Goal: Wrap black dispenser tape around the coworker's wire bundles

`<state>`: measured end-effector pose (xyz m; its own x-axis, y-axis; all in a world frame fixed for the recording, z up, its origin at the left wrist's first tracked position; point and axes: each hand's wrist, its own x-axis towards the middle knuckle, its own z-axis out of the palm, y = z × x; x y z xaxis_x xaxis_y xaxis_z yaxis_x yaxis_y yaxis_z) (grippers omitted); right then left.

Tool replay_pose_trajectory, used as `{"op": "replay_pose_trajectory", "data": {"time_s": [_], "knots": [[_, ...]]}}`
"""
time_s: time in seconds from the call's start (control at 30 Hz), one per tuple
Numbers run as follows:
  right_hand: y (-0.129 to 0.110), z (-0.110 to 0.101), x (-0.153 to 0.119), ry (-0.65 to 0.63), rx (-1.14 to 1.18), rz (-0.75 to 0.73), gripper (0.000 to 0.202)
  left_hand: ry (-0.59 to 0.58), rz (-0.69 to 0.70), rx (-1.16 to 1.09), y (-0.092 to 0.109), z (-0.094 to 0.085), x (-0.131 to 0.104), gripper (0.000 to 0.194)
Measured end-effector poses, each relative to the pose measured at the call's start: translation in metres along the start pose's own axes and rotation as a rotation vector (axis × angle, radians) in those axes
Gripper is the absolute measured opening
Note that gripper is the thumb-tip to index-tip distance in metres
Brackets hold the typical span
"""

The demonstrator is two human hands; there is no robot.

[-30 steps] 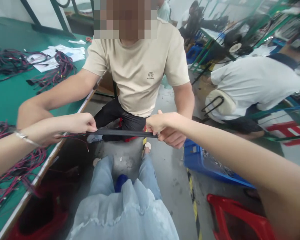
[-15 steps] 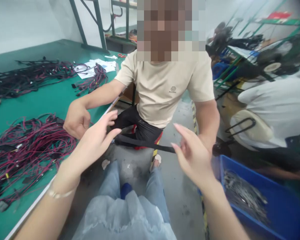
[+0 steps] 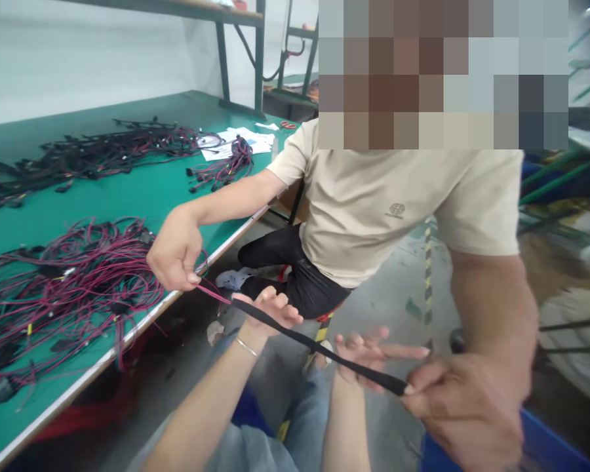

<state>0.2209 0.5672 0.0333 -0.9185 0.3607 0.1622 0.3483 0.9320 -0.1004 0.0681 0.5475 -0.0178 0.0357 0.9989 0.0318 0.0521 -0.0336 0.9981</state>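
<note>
A black sleeved cable point(image 3: 319, 347) with thin red wires point(image 3: 213, 293) at one end is stretched slantwise in front of me. The co-worker's one hand point(image 3: 177, 252) pinches the red wires, and the other hand point(image 3: 465, 406) grips the far end of the black sleeve. Just behind the sleeve is my left hand point(image 3: 274, 311), palm up with loosely bent fingers. My right hand point(image 3: 361, 354), fingers spread, lies behind the sleeve closer to its lower end. Both of my hands are open. Whether they touch the sleeve I cannot tell.
Left of me, a green table point(image 3: 103, 196) bears a tangle of red and black wire harnesses point(image 3: 93, 275) and a row of dark harnesses point(image 3: 113, 154). Papers point(image 3: 263, 141) and scissors point(image 3: 288, 125) lie farther back. The co-worker point(image 3: 368, 216) sits opposite; a blue bin point(image 3: 545, 442) is lower right.
The black sleeve, held by the co-worker, has come up closer to me. My hands have lowered, drawn together and turned palm up behind it. The view has swung left.
</note>
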Motion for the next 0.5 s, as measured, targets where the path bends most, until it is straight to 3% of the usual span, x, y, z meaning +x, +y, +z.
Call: {"op": "replay_pose_trajectory", "data": {"time_s": [0.1, 0.2, 0.27, 0.33, 0.37, 0.4, 0.43, 0.5], "knots": [[-0.014, -0.016, 0.062, -0.166, -0.061, -0.239, 0.038, 0.093, -0.081, -0.026, 0.003, 0.017, 0.003, 0.070], [-0.049, -0.036, 0.157, -0.439, -0.120, -0.547, 0.041, 0.278, -0.186, -0.320, 0.008, 0.031, 0.006, 0.069], [-0.079, -0.048, 0.224, -0.752, -0.113, -0.765, 0.035, 0.432, -0.269, -0.676, 0.013, 0.038, 0.009, 0.073], [-0.106, -0.055, 0.276, -1.189, -0.106, -1.042, 0.022, 0.539, -0.320, -1.016, 0.017, 0.041, 0.011, 0.082], [-0.116, -0.057, 0.294, -1.386, -0.092, -1.208, 0.016, 0.580, -0.345, -1.141, 0.018, 0.042, 0.012, 0.086], [-0.122, -0.057, 0.307, -1.485, -0.058, -1.317, 0.016, 0.602, -0.367, -1.226, 0.018, 0.043, 0.013, 0.090], [-0.126, -0.056, 0.315, -1.547, -0.032, -1.401, 0.015, 0.615, -0.394, -1.282, 0.018, 0.045, 0.014, 0.092], [-0.129, -0.054, 0.320, -1.556, 0.001, -1.457, 0.016, 0.648, -0.462, -1.344, 0.017, 0.048, 0.018, 0.096]]}}
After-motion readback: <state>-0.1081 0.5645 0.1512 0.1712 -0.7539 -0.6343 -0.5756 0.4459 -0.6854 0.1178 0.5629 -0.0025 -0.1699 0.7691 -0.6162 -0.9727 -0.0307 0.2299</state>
